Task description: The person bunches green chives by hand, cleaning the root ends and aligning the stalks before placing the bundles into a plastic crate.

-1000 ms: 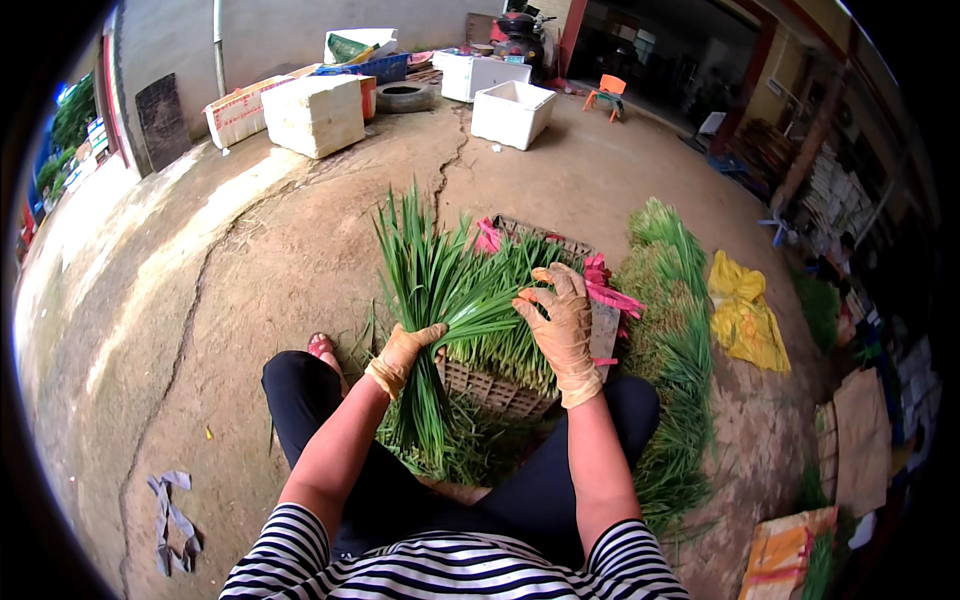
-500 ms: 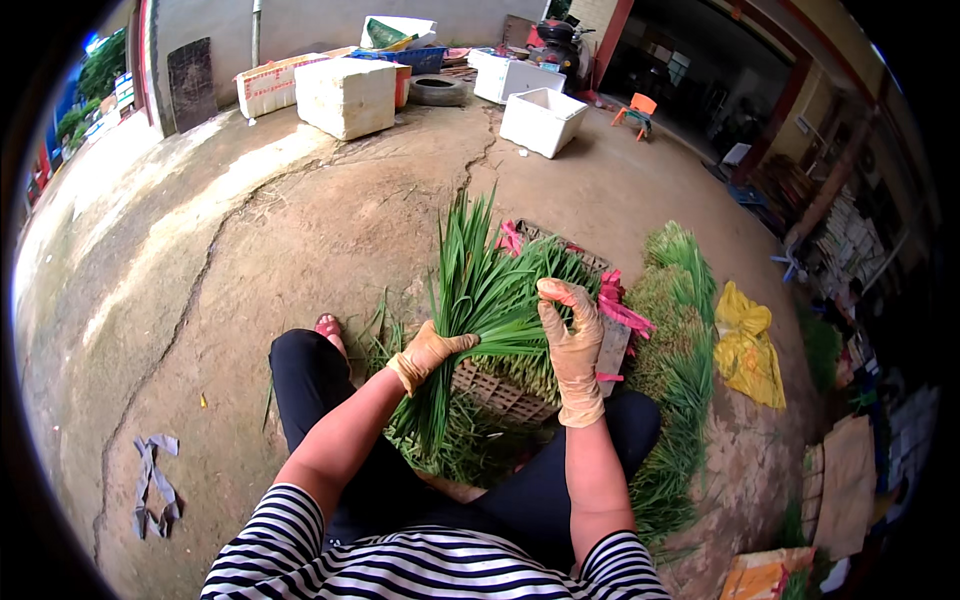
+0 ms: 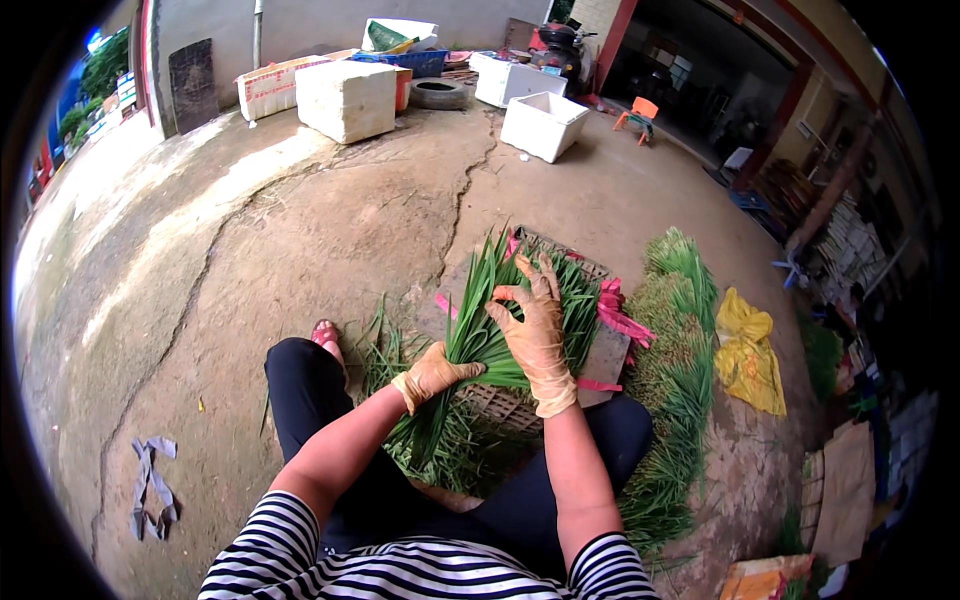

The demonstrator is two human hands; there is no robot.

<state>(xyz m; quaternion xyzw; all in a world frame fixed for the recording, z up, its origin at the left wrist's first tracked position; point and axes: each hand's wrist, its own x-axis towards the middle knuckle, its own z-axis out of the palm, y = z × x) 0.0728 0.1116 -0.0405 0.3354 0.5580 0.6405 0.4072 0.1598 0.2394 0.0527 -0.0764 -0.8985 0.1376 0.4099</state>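
My left hand (image 3: 437, 376), in a pale rubber glove, is closed round a bunch of garlic chives (image 3: 480, 322), with long flat green leaves fanning up and forward and more hanging below the fist. Above the leaves, my gloved right hand (image 3: 532, 335) has its thumb and index finger curled together in a pinch, the other fingers raised. Whatever lies between those fingertips is too small to make out. Under both hands stands a woven crate (image 3: 500, 405) with more chives on it, and pink strips (image 3: 622, 318) lie at its right side.
Beside my right knee runs a long heap of chives (image 3: 665, 400), then a yellow plastic bag (image 3: 748, 350). Loose leaves (image 3: 460, 445) lie between my legs. White foam boxes (image 3: 545, 122), a tyre (image 3: 438, 94) and an orange chair (image 3: 638, 115) stand farther off. Grey cloth strips (image 3: 152, 488) lie at left.
My right hand has moved left and slightly down, over the leaves of the bunch. My left hand keeps its grip and has shifted slightly right; the bunch now leans farther right.
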